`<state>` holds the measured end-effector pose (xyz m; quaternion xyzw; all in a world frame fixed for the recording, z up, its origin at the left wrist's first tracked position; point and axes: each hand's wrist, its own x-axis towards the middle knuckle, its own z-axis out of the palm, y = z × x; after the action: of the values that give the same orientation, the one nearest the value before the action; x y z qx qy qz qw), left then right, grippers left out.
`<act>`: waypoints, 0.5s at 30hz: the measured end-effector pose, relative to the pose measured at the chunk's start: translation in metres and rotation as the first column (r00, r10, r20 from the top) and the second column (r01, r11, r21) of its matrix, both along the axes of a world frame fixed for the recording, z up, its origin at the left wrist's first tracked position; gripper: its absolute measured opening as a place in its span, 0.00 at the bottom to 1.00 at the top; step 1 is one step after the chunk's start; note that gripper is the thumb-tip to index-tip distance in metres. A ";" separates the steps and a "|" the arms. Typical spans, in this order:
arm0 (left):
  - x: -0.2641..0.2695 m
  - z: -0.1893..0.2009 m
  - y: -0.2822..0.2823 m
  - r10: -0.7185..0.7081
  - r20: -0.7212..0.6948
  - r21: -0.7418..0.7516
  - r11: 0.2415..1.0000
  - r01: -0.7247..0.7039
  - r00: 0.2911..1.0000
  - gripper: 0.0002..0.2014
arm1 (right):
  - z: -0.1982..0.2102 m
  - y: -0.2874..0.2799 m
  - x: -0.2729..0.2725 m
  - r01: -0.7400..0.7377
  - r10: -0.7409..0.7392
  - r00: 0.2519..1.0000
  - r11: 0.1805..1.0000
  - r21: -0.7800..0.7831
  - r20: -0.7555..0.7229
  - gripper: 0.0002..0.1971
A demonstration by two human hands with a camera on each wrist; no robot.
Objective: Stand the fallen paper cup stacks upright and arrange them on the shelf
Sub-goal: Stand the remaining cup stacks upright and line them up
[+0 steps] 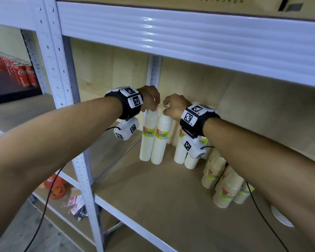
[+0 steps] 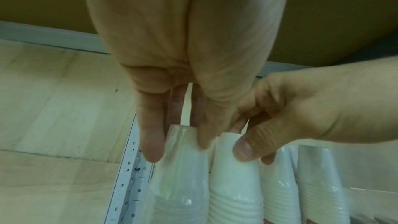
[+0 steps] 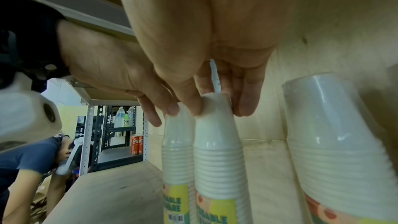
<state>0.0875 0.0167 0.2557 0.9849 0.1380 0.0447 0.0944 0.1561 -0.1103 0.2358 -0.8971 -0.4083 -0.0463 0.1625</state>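
Observation:
Two tall white paper cup stacks in clear wrap stand upright side by side on the wooden shelf (image 1: 162,197). My left hand (image 1: 152,106) grips the top of the left stack (image 1: 148,137); its fingers (image 2: 150,146) curl round the wrapped top (image 2: 183,163). My right hand (image 1: 168,110) pinches the top of the right stack (image 1: 162,140), with thumb and fingers on either side of its top cup (image 3: 217,134). Two more white stacks (image 1: 180,151) stand behind my right wrist. Several beige printed cup stacks (image 1: 215,171) lean tilted at the right.
A white perforated upright (image 1: 80,160) borders the bay on the left, and the upper shelf beam (image 1: 171,33) hangs close overhead. White plates (image 1: 280,217) lie at the shelf's right front. Red cola cans (image 1: 25,77) stand in the neighbouring bay. A person in a blue shirt (image 3: 28,159) is at the left.

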 end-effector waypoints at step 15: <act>0.004 0.009 -0.037 -0.066 0.000 -0.111 0.992 0.065 0.998 0.18 | 0.015 -0.055 -0.012 0.057 -0.053 0.995 0.997 0.051 -0.082 0.19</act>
<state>0.0919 -0.0204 0.2646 0.9822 0.1080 0.0317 0.1502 0.1439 -0.1652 0.2507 -0.9045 -0.3751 -0.0257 0.2013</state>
